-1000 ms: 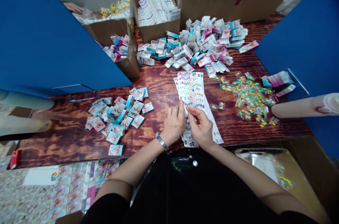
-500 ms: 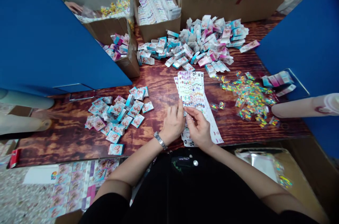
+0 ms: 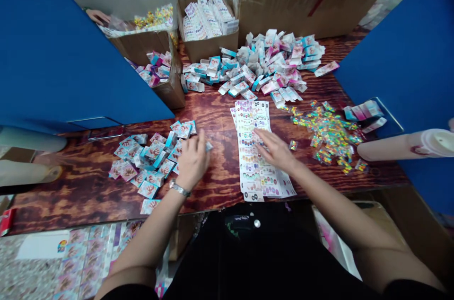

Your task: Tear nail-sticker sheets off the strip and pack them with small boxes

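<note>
My left hand (image 3: 193, 160) is over the right edge of a pile of small closed boxes (image 3: 145, 155) with a hand picture on them. A small box (image 3: 209, 146) pokes out between its thumb and fingers, mostly hidden by the hand. My right hand (image 3: 275, 148) lies with fingers stretched out on the stacked sticker sheets (image 3: 250, 167), which are white strips with rows of coloured round prints. Nothing shows in that hand.
Small yellow-green packets (image 3: 329, 132) lie heaped at the right. Behind the sheets is a pile of open small boxes (image 3: 262, 63). Cardboard boxes (image 3: 283, 16) stand at the back. Blue panels (image 3: 64, 63) flank the table. Another person's hand (image 3: 98, 16) shows at far left.
My hands have parted from their place together over the sheets. The left has moved left to the closed boxes with a small box; the right has opened and moved slightly right.
</note>
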`<state>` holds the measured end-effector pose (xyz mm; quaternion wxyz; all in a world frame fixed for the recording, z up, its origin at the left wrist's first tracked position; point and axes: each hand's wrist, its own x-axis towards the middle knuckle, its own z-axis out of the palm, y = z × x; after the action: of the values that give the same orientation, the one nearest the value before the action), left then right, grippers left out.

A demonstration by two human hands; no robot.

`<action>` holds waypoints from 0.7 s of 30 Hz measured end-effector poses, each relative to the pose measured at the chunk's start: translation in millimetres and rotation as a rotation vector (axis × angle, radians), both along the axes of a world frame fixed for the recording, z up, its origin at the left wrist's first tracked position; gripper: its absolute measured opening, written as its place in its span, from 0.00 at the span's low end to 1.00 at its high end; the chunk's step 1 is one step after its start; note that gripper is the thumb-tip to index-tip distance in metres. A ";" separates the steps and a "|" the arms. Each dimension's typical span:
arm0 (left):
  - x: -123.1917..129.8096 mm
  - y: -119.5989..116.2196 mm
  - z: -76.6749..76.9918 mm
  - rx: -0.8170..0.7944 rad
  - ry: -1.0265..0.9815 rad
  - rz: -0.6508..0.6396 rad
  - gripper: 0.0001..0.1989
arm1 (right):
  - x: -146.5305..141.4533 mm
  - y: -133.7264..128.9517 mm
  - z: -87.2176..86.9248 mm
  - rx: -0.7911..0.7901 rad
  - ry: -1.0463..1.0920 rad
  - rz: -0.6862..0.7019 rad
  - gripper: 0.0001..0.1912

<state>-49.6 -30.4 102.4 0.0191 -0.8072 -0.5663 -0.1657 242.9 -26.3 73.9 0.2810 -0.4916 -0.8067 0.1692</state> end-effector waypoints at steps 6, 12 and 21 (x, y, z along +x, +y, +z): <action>-4.7 10.2 8.2 0.010 -0.192 -0.041 0.33 | 51.0 31.6 -29.7 -0.080 -0.356 0.092 0.28; 71.6 -27.1 -8.4 -0.698 -0.872 -0.230 0.23 | 42.9 20.8 -34.1 0.015 -0.355 0.045 0.16; 120.7 -23.6 -13.5 -1.626 -1.798 0.146 0.19 | 12.4 -56.5 44.5 -0.089 0.056 0.269 0.14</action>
<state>71.2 -54.0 88.8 -0.8833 -0.1468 -0.3603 -0.2617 255.3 -82.8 118.4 0.2563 -0.3858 -0.8489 0.2545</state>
